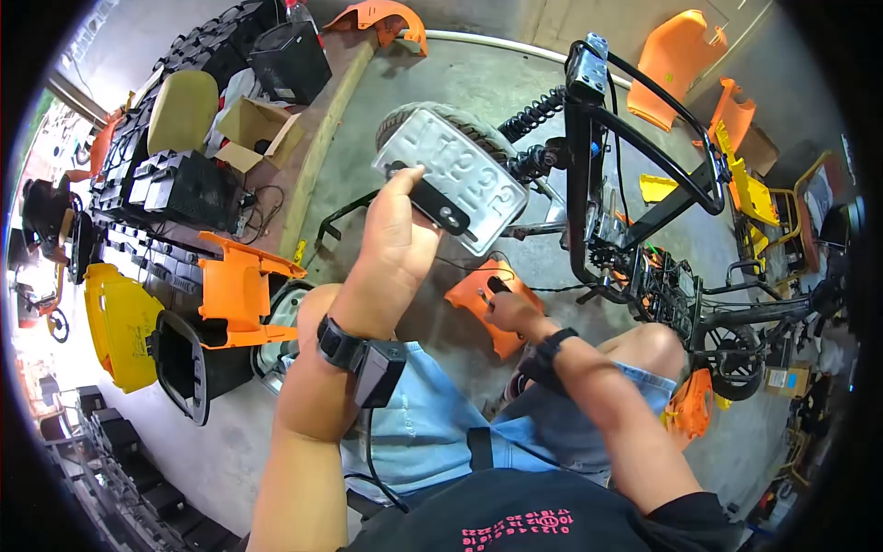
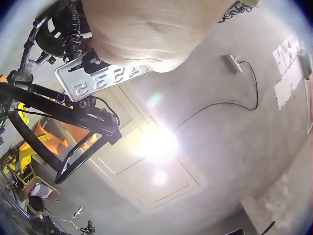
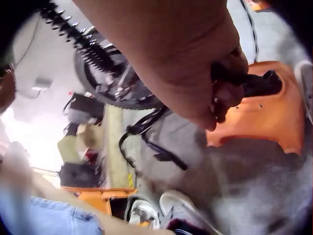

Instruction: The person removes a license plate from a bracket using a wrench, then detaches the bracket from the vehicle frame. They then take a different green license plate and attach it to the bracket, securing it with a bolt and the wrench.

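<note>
My left hand grips a silver embossed number plate by the black bracket bolted across it, and holds it up in front of the scooter's rear wheel. In the left wrist view the number plate sticks out from under the left hand. My right hand reaches down to an orange body panel on the floor. In the right wrist view the right hand pinches a small black piece lying against the orange panel.
A stripped black scooter frame with a coil shock stands just beyond my knees. Orange panels, a yellow panel, battery blocks, a cardboard box and a wooden plank lie to the left.
</note>
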Tool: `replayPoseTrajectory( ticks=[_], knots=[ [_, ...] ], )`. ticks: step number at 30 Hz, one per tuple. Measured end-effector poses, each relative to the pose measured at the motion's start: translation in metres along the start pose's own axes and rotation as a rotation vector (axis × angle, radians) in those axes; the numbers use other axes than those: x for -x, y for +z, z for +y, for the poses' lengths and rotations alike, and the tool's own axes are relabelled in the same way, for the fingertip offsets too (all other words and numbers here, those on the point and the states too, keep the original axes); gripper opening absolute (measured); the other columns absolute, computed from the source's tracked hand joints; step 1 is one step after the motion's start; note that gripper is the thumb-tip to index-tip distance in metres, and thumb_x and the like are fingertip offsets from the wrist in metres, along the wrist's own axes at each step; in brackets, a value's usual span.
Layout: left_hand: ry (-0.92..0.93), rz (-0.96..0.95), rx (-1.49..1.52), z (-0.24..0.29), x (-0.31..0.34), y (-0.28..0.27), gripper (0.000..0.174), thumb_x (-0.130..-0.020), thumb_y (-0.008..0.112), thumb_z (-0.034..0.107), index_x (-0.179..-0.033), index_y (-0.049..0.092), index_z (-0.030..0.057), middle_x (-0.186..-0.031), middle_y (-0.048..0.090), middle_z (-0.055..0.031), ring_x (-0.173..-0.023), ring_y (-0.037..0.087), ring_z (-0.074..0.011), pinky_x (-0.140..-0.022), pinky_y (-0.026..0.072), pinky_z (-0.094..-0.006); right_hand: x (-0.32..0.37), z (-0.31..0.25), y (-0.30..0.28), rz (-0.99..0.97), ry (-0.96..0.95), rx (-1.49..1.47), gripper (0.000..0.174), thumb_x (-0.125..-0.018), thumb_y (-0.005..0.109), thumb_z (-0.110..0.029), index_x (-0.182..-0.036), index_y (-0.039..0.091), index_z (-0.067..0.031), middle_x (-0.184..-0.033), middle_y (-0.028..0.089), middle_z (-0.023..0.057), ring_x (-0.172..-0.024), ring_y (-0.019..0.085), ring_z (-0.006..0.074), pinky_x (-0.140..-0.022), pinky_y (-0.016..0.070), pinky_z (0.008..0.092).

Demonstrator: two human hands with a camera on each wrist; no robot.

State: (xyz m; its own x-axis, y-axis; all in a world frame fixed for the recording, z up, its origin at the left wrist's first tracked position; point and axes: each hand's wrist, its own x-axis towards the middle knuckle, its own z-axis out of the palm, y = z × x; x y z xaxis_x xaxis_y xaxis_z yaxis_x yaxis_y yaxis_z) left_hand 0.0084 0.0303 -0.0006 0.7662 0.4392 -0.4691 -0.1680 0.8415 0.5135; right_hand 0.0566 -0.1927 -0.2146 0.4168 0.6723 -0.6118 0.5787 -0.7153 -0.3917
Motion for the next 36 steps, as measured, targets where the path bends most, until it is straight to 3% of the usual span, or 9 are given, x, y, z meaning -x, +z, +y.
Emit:
replayPoseTrajectory(
  ticks=[5,10,20,22,24,26,28,32,36],
  knots=[
    [0.039,0.006,0.073,0.004,0.014,-0.008,0.023,-0.098,0.051,0.019,-0.117,0.054,0.0052,-0.115,0.064,-0.0114,-0.106,0.062,-0.0264,-0.092,0.0488,-0.0442,-0.030,0.004,0.113,0.179,0.346,-0.272,0.046,-0.085,0.062,-0.038,-0.100,0.070,0.0052,-0.101,0.068,0.0282,-0.099,0.066,0.0409,-0.088,0.0510,0.0471],
    [0.061,0.043,0.052,0.023,0.032,-0.032,0.025,-0.100,0.047,0.019,-0.119,0.054,0.0026,-0.118,0.063,-0.0111,-0.109,0.061,-0.0257,-0.097,0.0463,-0.0449,-0.029,0.029,0.204,-0.025,0.289,-0.237,0.049,-0.085,0.063,-0.039,-0.102,0.069,0.0065,-0.105,0.067,0.0299,-0.103,0.065,0.0421,-0.091,0.0506,0.0465],
    [0.060,0.049,0.069,0.041,0.043,-0.052,0.030,-0.101,0.047,0.022,-0.123,0.053,0.0032,-0.122,0.062,-0.0117,-0.113,0.059,-0.0262,-0.100,0.0437,-0.0463,-0.054,0.022,0.179,0.047,0.306,-0.218,0.045,-0.087,0.065,-0.036,-0.102,0.067,0.0063,-0.106,0.067,0.0278,-0.107,0.063,0.0424,-0.092,0.0501,0.0474],
    [0.065,0.024,0.081,0.041,0.040,-0.048,0.030,-0.101,0.047,0.022,-0.123,0.054,0.0039,-0.121,0.063,-0.0115,-0.113,0.059,-0.0267,-0.099,0.0439,-0.0472,-0.056,0.015,0.157,0.060,0.247,-0.219,0.046,-0.088,0.065,-0.037,-0.104,0.067,0.0063,-0.104,0.067,0.0279,-0.106,0.062,0.0434,-0.091,0.0497,0.0485],
    [0.058,0.005,0.133,0.039,0.031,-0.047,0.030,-0.100,0.048,0.023,-0.123,0.054,0.0036,-0.120,0.063,-0.0113,-0.112,0.059,-0.0271,-0.099,0.0439,-0.0474,-0.060,-0.012,0.120,0.003,0.151,-0.329,0.044,-0.089,0.065,-0.039,-0.091,0.068,0.0043,-0.075,0.068,0.0161,-0.067,0.067,0.0288,-0.064,0.0516,0.0393],
    [0.048,-0.010,0.138,0.038,0.027,-0.042,0.030,-0.100,0.049,0.023,-0.122,0.054,0.0037,-0.120,0.063,-0.0115,-0.112,0.060,-0.0270,-0.098,0.0446,-0.0474,-0.060,-0.036,0.066,-0.088,0.031,-0.690,0.041,-0.091,0.063,-0.038,-0.091,0.064,0.0027,-0.075,0.064,0.0120,-0.058,0.061,0.0224,-0.053,0.0477,0.0369],
    [0.017,0.003,0.179,0.039,0.025,-0.037,0.029,-0.100,0.051,0.026,-0.121,0.056,0.0061,-0.118,0.064,-0.0108,-0.111,0.060,-0.0271,-0.097,0.0456,-0.0463,-0.023,-0.093,-0.024,0.012,-0.018,-1.117,0.031,-0.094,0.060,-0.032,-0.083,0.060,-0.0030,-0.067,0.054,0.0013,-0.048,0.045,0.0092,-0.044,0.0354,0.0249],
    [-0.005,-0.095,0.078,0.053,0.045,-0.018,0.036,-0.097,0.056,0.037,-0.124,0.057,0.0132,-0.124,0.063,-0.0055,-0.115,0.058,-0.0269,-0.100,0.0438,-0.0488,0.037,-0.114,-0.137,0.217,-0.299,-1.546,0.042,-0.100,0.053,-0.043,-0.098,0.062,-0.0021,-0.074,0.057,0.0005,-0.048,0.040,0.0063,-0.043,0.0285,0.0209],
    [-0.057,-0.200,0.032,0.049,0.065,-0.013,0.042,-0.099,0.050,0.041,-0.129,0.055,0.0120,-0.131,0.060,-0.0065,-0.122,0.055,-0.0271,-0.105,0.0403,-0.0496,0.128,-0.135,-0.198,0.339,-0.333,-1.440,0.060,-0.103,0.039,-0.055,-0.114,0.062,-0.0009,-0.095,0.066,0.0042,-0.048,0.032,0.0033,-0.044,0.0227,0.0210]
  ],
)
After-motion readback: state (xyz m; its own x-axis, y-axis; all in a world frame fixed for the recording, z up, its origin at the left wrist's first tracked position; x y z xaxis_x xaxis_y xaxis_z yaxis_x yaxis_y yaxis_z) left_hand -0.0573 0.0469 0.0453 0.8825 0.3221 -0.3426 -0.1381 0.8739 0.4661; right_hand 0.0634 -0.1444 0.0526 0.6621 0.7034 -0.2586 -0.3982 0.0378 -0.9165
